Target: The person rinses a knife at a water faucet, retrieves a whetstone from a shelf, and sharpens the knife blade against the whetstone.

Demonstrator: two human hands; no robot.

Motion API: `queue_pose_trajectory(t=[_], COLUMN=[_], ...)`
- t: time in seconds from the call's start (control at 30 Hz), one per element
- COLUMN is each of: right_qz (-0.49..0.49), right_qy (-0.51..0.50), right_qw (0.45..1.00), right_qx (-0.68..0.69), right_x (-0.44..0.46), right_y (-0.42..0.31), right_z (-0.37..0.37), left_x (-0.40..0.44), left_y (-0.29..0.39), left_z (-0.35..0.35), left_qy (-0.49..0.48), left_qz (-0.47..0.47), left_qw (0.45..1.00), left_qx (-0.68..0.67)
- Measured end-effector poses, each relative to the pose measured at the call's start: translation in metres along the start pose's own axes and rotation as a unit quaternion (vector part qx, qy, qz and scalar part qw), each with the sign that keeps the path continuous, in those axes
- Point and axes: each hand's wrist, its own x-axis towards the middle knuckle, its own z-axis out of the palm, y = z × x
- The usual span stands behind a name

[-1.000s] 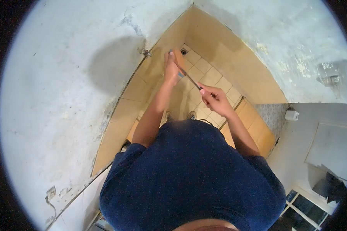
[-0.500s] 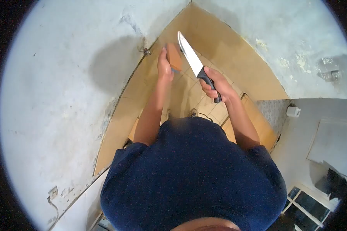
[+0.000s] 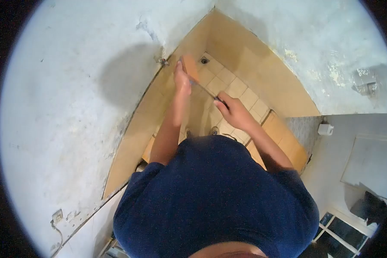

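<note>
My left hand [image 3: 182, 80] is closed around an orange-brown sharpening stone [image 3: 191, 69], which is blurred by motion. In my right hand [image 3: 236, 112] is a kitchen knife [image 3: 205, 90], gripped by its black handle. The blade is seen nearly edge-on as a thin line and slants up and left to the lower end of the stone. Its tip is at or very near the stone by my left palm; whether they touch, I cannot tell.
A small tap [image 3: 164, 62] juts from the left wall. A round drain [image 3: 204, 60] lies in the tiled floor [image 3: 228, 76] at the corner. A wooden board [image 3: 284, 134] stands at the right, with a white jug [image 3: 325, 129] beyond it.
My right hand has moved up and left and turned the knife from blade upright, flat side showing, to nearly edge-on with its tip by the stone. The stone has shifted slightly left and down.
</note>
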Motion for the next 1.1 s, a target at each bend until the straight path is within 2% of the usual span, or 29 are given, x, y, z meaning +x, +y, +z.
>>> queue_pose_trajectory(t=[0.03,0.07,0.13,0.17,0.2,0.27,0.3,0.33,0.37,0.43,0.53,0.57,0.6,0.63,0.67,0.77,0.8,0.83,0.9,0.93,0.97,1.0,1.1], right_qz=[0.095,0.189,0.198,0.200,0.223,0.184,0.155,0.013,-0.022,-0.086,-0.142,-0.102,-0.062,-0.019,0.128,0.170,0.184,0.197,0.211,0.122,0.034,-0.054,-0.105], right_qy=[-0.088,-0.174,-0.177,-0.178,-0.142,-0.022,0.038,0.172,0.199,0.245,0.184,0.096,0.004,-0.086,-0.177,-0.193,-0.171,-0.105,0.024,0.087,0.150,0.209,0.141], right_qw=[0.978,0.912,0.850,0.811,0.851,0.960,0.984,0.979,0.964,0.914,0.932,0.978,0.998,0.990,0.926,0.797,0.824,0.875,0.944,0.980,0.988,0.969,0.953], right_qx=[0.162,0.319,0.456,0.520,0.453,0.212,0.083,-0.112,-0.178,-0.311,-0.279,-0.152,-0.022,0.109,0.308,0.546,0.507,0.429,0.253,0.133,0.009,-0.117,-0.247], right_x=[-0.002,-0.006,0.007,0.015,0.018,0.025,0.033,0.044,0.044,0.046,0.026,0.014,0.004,-0.002,-0.005,0.019,0.027,0.034,0.047,0.057,0.062,0.064,0.054], right_y=[-0.009,-0.012,0.021,0.032,0.028,0.038,0.047,0.055,0.064,0.032,0.031,0.029,0.020,0.011,-0.002,0.004,0.017,0.032,0.051,0.053,0.057,0.056,0.026], right_z=[-0.017,-0.028,-0.036,-0.038,-0.040,-0.046,-0.051,-0.045,-0.041,-0.029,0.018,0.013,-0.002,-0.018,-0.031,-0.034,-0.032,-0.032,-0.039,-0.039,-0.037,-0.035,0.001], left_x=[-0.002,-0.005,-0.017,-0.022,-0.026,-0.033,-0.028,-0.021,-0.015,-0.013,-0.010,-0.008,-0.006,-0.006,-0.008,-0.002,-0.015,-0.015,-0.014,-0.012,-0.013,-0.012,-0.004], left_y=[0.008,0.015,0.029,0.031,0.030,0.034,0.028,0.017,0.005,-0.003,0.004,0.012,0.024,0.035,0.041,0.042,0.051,0.051,0.050,0.049,0.043,0.036,0.022], left_z=[0.002,0.003,0.011,0.016,0.021,0.021,0.016,0.011,0.005,0.012,0.014,0.014,0.013,0.010,0.006,0.007,0.020,0.020,0.015,0.016,0.018,0.020,0.024], left_qy=[0.009,-0.023,-0.085,-0.081,-0.078,-0.076,-0.062,-0.052,-0.042,-0.037,-0.012,0.001,0.003,0.004,0.006,-0.056,-0.068,-0.068,-0.065,-0.052,-0.041,-0.029,-0.035], left_qz=[-0.001,-0.009,-0.029,-0.029,-0.027,-0.056,-0.043,-0.034,-0.029,-0.028,-0.011,0.000,0.000,-0.003,-0.010,0.016,-0.006,-0.012,-0.018,-0.010,-0.006,-0.002,-0.002], left_qw=[1.000,1.000,0.996,0.996,0.996,0.994,0.996,0.997,0.998,0.998,1.000,1.000,1.000,1.000,0.999,0.998,0.998,0.997,0.997,0.998,0.998,0.998,0.999], left_qx=[-0.019,-0.015,-0.008,0.009,0.027,0.063,0.053,0.048,0.042,0.034,0.011,-0.002,-0.018,-0.031,-0.042,0.022,0.011,0.021,0.035,0.041,0.047,0.051,0.008])
